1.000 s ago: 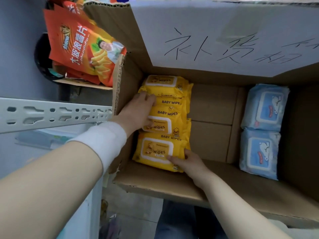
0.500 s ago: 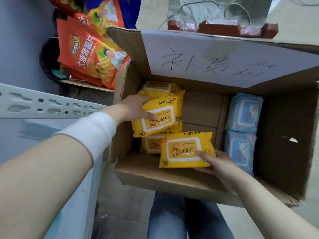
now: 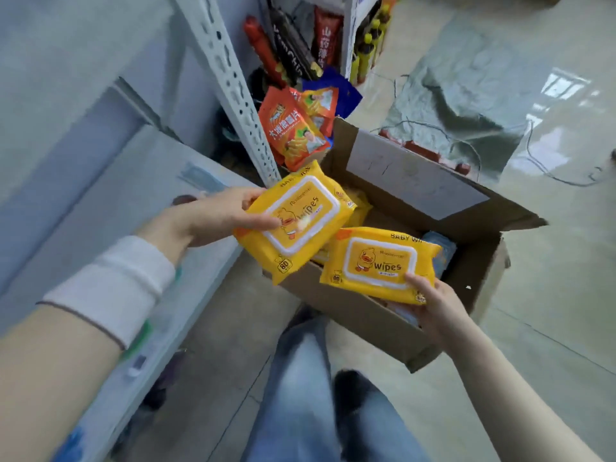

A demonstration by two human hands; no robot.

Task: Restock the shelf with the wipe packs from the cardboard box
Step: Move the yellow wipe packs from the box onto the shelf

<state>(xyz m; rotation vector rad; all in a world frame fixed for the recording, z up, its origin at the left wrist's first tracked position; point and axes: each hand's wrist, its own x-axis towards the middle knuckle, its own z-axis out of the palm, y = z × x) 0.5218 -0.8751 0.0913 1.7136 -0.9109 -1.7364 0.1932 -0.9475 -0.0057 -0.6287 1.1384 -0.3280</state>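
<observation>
Your left hand (image 3: 213, 215) reaches in from the lower left of the frame, forearm extended, with a white wristband (image 3: 110, 288) on the wrist. Its thumb lies across the front of a yellow wipe pack (image 3: 296, 221) and the fingers wrap behind the pack's left edge: a closed pinch grip. This pack is tilted, its top toward the upper right, and is held at frame centre above the near-left corner of the cardboard box (image 3: 353, 315).

Your right hand (image 3: 436, 308) enters from the lower right, thumb on the front lower right corner of a second yellow pack (image 3: 380, 265), fingers underneath, closed on it. This pack sits nearly level, over the box's near wall.

Both packs show a white-bordered lid label, a duck graphic and the word "Wipes". More yellow packs and a blue pack (image 3: 440, 251) lie inside the box. The shelf (image 3: 140, 201) runs along the left of the frame.
</observation>
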